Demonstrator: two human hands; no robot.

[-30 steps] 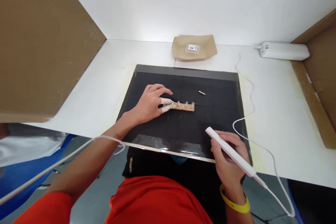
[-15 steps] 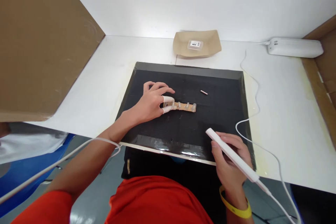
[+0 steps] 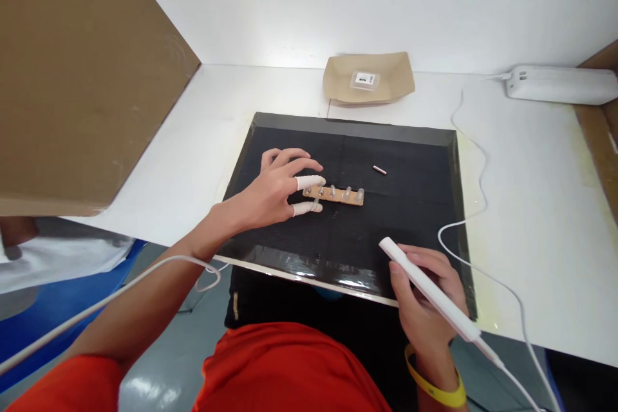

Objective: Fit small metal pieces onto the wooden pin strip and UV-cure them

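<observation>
My left hand [image 3: 273,196] is over the left end of a small tan strip [image 3: 340,196] on a black board [image 3: 290,248]. White coverings wrap its thumb and index finger, which are spread apart on either side of the strip's end. A tiny clear piece seems to lie at the thumb tip; I cannot tell if it touches. Several small clear, tube-like pieces [image 3: 360,194] stand along the strip. My right hand [image 3: 427,296] is closed around a slim white stick-shaped device [image 3: 429,286] with a cable at its lower end, held above the board's front right corner.
A small white-and-pink stick [image 3: 379,169] lies on the board. Behind are a tan paper tray [image 3: 338,89] holding a clear labelled box [image 3: 365,81], and a white power strip [image 3: 560,85]. A white cable [image 3: 502,283] runs along the right. A cardboard panel [image 3: 87,77] stands left; a person's white garment [image 3: 62,251] shows below it.
My left thumb and index finger have parted, uncovering more of the strip's left end. My right hand still grips the white device in nearly the same place. The view has shifted slightly.
</observation>
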